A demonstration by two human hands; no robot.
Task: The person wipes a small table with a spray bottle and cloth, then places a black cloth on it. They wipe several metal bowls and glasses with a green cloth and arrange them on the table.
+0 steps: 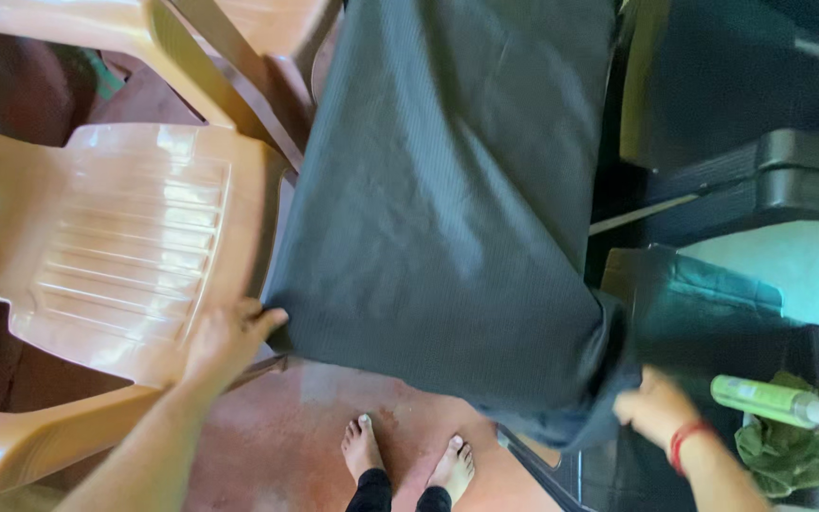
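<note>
Both hands, left [229, 337] and right [654, 408], grip dark cloth's [447, 209] near corners.

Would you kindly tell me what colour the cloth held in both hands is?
The cloth is dark grey-green, seen best in the head view.

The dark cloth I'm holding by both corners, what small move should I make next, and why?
Probably pull the right hand outward to tauten the dark cloth. It is bunched and sagging near that hand, while the left hand pinches its corner flat beside the tan plastic chair. Evening the tension looks sensible.
</note>
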